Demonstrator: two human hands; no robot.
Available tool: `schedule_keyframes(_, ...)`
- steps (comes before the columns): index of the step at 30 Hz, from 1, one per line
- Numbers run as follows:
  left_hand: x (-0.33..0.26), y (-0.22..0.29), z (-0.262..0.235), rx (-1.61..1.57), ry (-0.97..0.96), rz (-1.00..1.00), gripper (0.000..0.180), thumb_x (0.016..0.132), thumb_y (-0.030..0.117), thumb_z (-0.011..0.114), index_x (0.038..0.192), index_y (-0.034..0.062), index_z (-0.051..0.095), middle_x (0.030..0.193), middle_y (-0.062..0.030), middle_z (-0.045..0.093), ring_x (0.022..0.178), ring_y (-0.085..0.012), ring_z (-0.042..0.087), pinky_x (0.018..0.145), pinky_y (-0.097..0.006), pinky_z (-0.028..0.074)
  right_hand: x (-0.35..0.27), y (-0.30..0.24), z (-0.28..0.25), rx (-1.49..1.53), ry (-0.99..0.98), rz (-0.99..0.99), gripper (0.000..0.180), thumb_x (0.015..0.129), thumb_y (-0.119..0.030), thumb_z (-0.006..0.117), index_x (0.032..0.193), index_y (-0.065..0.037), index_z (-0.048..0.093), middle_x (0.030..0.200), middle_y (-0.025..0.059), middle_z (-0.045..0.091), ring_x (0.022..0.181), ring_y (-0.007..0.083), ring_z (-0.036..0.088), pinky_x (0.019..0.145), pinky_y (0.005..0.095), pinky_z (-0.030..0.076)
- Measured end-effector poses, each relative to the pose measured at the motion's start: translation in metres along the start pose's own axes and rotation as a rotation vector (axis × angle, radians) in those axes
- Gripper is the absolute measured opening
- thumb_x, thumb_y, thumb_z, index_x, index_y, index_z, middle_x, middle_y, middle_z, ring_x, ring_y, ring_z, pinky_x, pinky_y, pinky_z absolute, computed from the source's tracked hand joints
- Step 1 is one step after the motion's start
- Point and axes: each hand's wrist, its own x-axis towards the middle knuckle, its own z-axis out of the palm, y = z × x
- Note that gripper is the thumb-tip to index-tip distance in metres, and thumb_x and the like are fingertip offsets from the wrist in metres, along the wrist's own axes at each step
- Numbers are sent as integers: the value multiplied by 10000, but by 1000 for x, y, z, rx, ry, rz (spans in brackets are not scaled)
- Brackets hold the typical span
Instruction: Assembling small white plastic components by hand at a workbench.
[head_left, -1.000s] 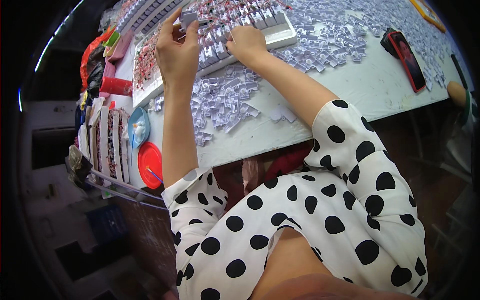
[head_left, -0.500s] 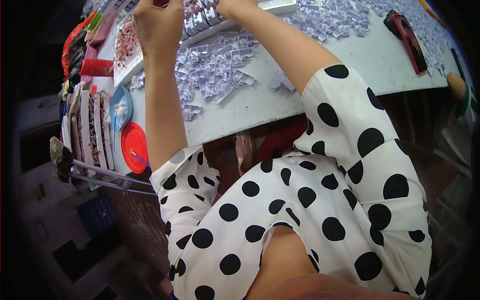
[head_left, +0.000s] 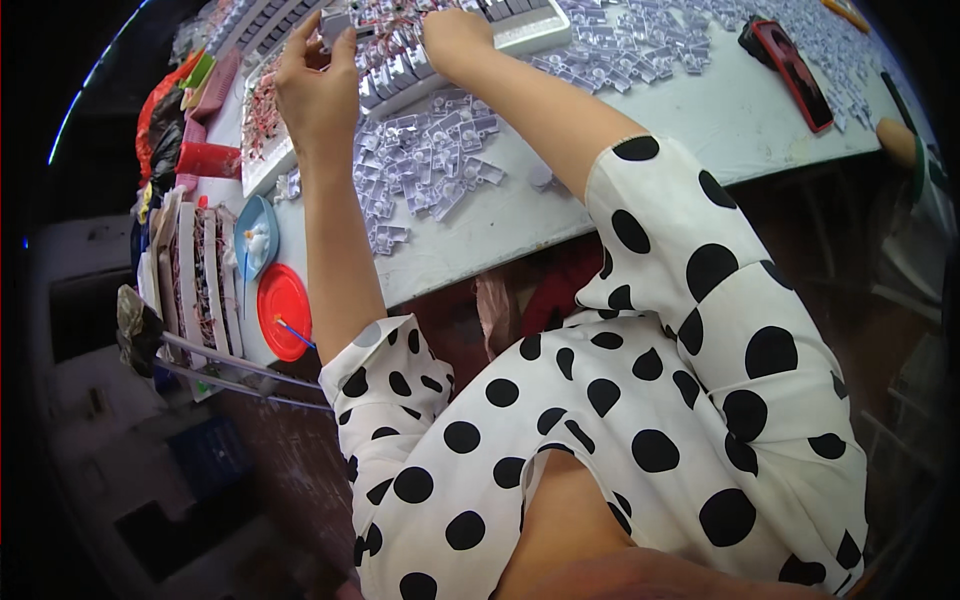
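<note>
My left hand [head_left: 320,95] is raised at the top of the picture, thumb and fingers closed on a small pale grey plastic housing [head_left: 335,27]. Just to its right is a white foam tray [head_left: 535,38] with rows of grey plastic housings [head_left: 395,75] and thin red wires among them. Over that tray, my right hand [head_left: 456,42] is curled with its fingertips turned down; whatever they grip is hidden. Loose translucent plastic parts [head_left: 430,150] lie heaped on the table in front of the tray.
At left stand another white tray [head_left: 275,172] of red-wired pieces, a blue dish [head_left: 258,240] with white stuff, and a red lid [head_left: 285,320] with a thin blue stick. A red-cased phone [head_left: 795,75] lies at right. Someone's hand [head_left: 897,140] shows at the right edge.
The view has shifted, so the table sits slightly lower and further left at the right side. My left hand now shows a grey housing between its fingers. My right hand stays over the tray.
</note>
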Motion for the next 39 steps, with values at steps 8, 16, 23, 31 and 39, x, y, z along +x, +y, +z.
schedule_keyframes(8, 5, 20, -5, 104, 84, -61, 399, 855, 94, 740, 1245, 58, 663, 955, -98, 668, 760, -142, 622, 694, -290, 523, -21, 5, -20, 172, -15, -42, 196, 807, -178, 686, 961, -86, 763, 949, 172, 728, 924, 349, 698, 832, 434, 547)
schedule_keyframes(16, 15, 18, 14, 59, 100, -17, 418, 844, 101, 739, 1244, 25, 647, 954, -130, 687, 798, -177, 660, 717, -312, 534, -21, 31, -10, 353, 63, -154, 206, 807, -165, 707, 978, -61, 754, 951, 143, 731, 934, 309, 692, 862, 398, 533)
schedule_keyframes(23, 5, 21, 29, 106, -152, -126, 464, 849, 96, 742, 1292, 43, 616, 852, -127, 698, 716, -150, 640, 642, -293, 507, 0, 43, -20, 456, 90, -203, 210, 780, -143, 707, 974, -86, 764, 947, 148, 735, 895, 322, 707, 809, 420, 547)
schedule_keyframes(31, -13, 38, 53, 286, -323, -126, 420, 833, 288, 733, 1172, 42, 706, 785, -128, 719, 733, -265, 704, 735, -379, 542, 35, 36, -55, 113, -26, -437, 131, 731, -143, 684, 797, -56, 756, 811, 213, 705, 804, 362, 702, 747, 436, 556)
schedule_keyframes(39, -16, 31, 68, 363, -265, -62, 375, 864, 246, 712, 1165, 24, 698, 773, -151, 706, 703, -290, 687, 709, -400, 535, 33, 14, -92, -74, -211, -481, 213, 770, -179, 705, 959, -108, 771, 935, 175, 733, 884, 345, 708, 773, 446, 554)
